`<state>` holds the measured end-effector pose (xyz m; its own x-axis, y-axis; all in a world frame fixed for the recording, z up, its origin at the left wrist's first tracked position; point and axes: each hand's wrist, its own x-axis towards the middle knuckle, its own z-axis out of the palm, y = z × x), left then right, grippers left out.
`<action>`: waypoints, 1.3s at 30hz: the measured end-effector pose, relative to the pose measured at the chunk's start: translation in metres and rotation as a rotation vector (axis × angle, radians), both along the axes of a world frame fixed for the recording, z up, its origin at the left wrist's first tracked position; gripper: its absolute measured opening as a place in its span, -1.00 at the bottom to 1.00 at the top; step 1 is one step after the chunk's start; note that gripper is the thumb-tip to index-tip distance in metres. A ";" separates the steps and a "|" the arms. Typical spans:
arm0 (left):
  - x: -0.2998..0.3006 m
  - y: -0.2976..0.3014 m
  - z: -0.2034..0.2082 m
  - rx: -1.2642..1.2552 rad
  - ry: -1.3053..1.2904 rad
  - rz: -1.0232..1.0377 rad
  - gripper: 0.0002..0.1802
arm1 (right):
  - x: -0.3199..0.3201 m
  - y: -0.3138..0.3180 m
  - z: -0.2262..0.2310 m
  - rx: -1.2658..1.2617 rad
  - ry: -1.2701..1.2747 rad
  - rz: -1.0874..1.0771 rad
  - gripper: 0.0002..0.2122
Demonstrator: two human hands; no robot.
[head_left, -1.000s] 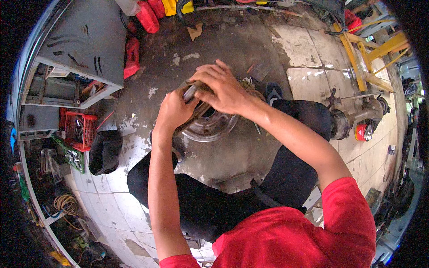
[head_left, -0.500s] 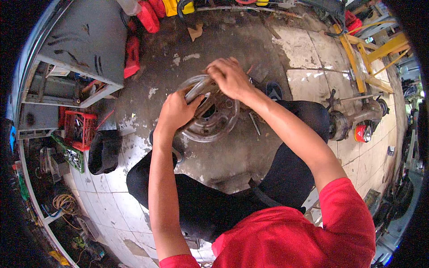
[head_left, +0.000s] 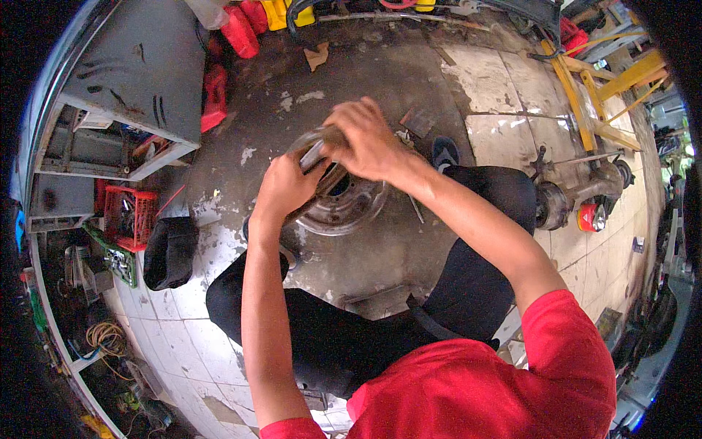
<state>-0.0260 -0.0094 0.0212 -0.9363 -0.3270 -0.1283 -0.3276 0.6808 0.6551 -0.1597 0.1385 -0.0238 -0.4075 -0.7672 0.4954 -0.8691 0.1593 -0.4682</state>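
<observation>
A dull, ring-shaped metal part (head_left: 311, 156) is held tilted over a worn steel wheel rim (head_left: 344, 214) that lies on the floor between my legs. My left hand (head_left: 287, 184) is closed around the near left side of the ring, its thumb over the edge. Against the ring's upper right side, my right hand (head_left: 367, 143) is curled, its knuckles smeared by motion. A small brownish patch shows under its fingers, too blurred to name. Both hands hide much of the ring.
A grey metal cabinet (head_left: 146, 66) and a red crate (head_left: 130, 216) stand to the left. Right of my knee lies a heavy axle-like part (head_left: 578, 196) by a red can (head_left: 591, 217). A thin metal tool (head_left: 416, 210) lies right of the rim; a yellow frame (head_left: 574, 95) stands far right.
My right hand has shifted slightly left and nearer along the ring, its fingers curling further. My left hand keeps its grip, and the wheel rim stays in place.
</observation>
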 end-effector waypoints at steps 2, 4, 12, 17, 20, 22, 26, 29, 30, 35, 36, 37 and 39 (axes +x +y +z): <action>0.004 -0.009 -0.015 -0.093 0.000 -0.062 -0.56 | 0.022 -0.003 0.005 -0.070 0.109 0.076 -0.42; 0.005 -0.006 -0.014 -0.083 0.027 -0.075 -0.56 | 0.015 0.001 0.008 0.003 0.102 0.060 -0.42; 0.000 -0.004 -0.010 -0.071 0.021 -0.029 -0.61 | -0.003 0.010 0.010 0.160 -0.108 -0.118 -0.51; 0.005 -0.003 -0.022 -0.023 0.165 -0.059 -0.57 | 0.004 0.005 0.011 0.071 -0.115 -0.005 -0.61; -0.005 0.001 -0.008 -0.001 0.109 -0.041 -0.56 | -0.040 0.007 -0.018 0.030 -0.438 -0.117 -0.58; -0.004 0.002 -0.001 0.001 0.052 -0.024 -0.56 | -0.041 0.009 -0.017 0.092 -0.723 -0.165 -0.59; 0.002 -0.003 -0.007 -0.018 0.093 -0.046 -0.58 | -0.001 -0.001 0.001 -0.111 -0.056 -0.031 -0.55; 0.003 0.000 -0.008 0.000 0.099 -0.038 -0.60 | 0.001 0.003 0.009 0.014 -0.101 -0.054 -0.48; 0.002 0.002 -0.004 0.003 0.093 -0.023 -0.61 | -0.008 0.002 0.009 0.049 -0.045 -0.097 -0.46; 0.000 -0.004 -0.001 -0.001 0.012 -0.021 -0.56 | -0.007 0.006 0.024 0.211 -0.303 -0.017 -0.53; 0.000 -0.004 -0.001 -0.002 0.040 -0.029 -0.56 | -0.002 0.007 0.024 0.172 -0.253 0.000 -0.54; 0.000 -0.004 -0.006 0.005 0.092 -0.046 -0.58 | 0.002 0.009 0.024 0.133 -0.202 0.016 -0.54; 0.001 -0.007 -0.016 0.013 0.193 -0.079 -0.62 | 0.000 0.011 0.024 0.140 -0.197 0.042 -0.54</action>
